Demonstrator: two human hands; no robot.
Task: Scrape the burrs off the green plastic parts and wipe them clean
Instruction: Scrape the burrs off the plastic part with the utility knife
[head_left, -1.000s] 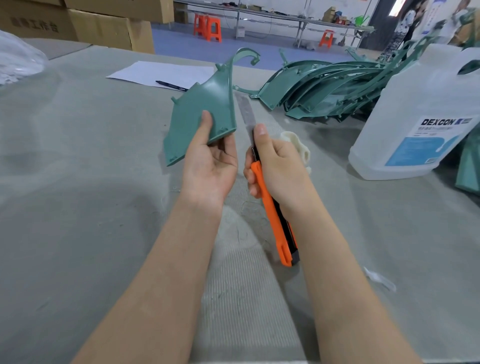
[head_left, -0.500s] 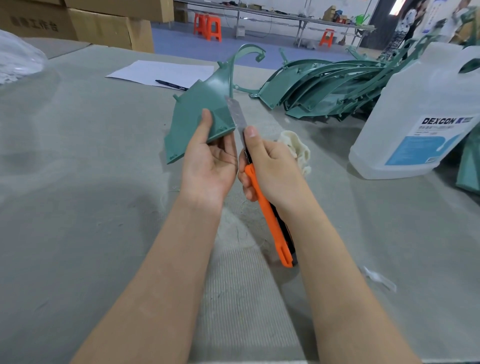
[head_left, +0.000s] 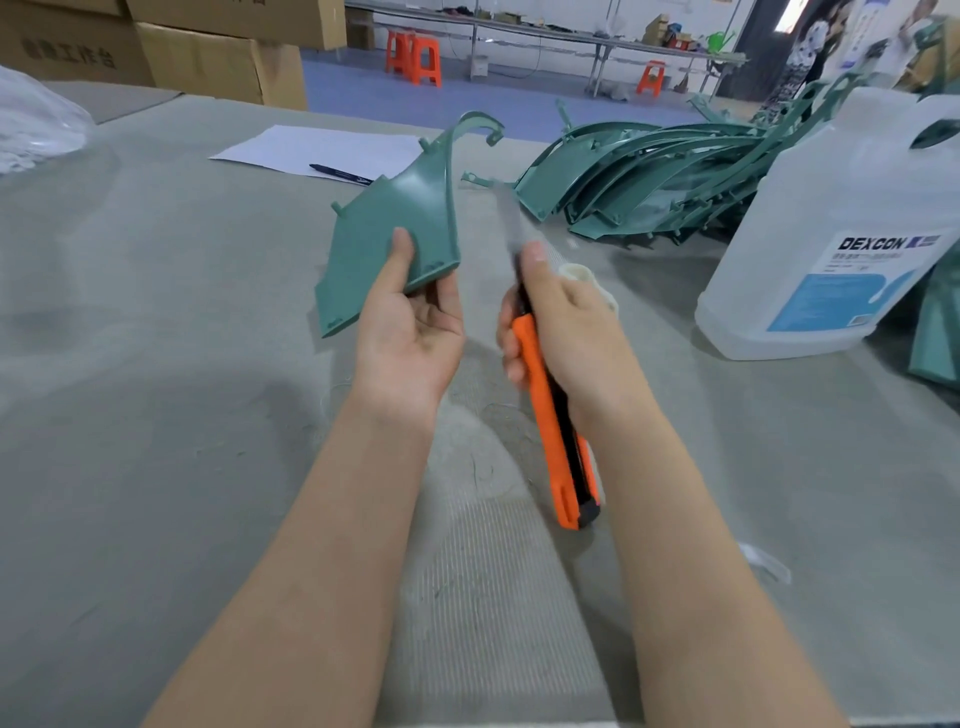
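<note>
A: Which hand has the piece?

B: Your left hand (head_left: 410, 332) holds the green plastic part (head_left: 387, 244) up off the table (head_left: 130, 364), thumb pressed flat on its near face, fingers curled behind its lower edge. The hooked tip points up and away from you.

A: And the other one?

B: Your right hand (head_left: 563, 322) is wrapped around the orange utility knife (head_left: 550, 415), thumb along the top. The blade (head_left: 511, 223) is out and blurred, just beside the part's right edge; I cannot tell whether it touches. A white cloth (head_left: 589, 286) shows behind your knuckles, but I cannot tell whether you are holding it.

A: Where are the rest?

B: A pile of green parts (head_left: 644, 176) lies farther back on your right, next to a big white jug (head_left: 841, 223) labelled DEXCON. A sheet of paper (head_left: 322, 148) with a pen (head_left: 340, 174) on it lies beyond the part.
</note>
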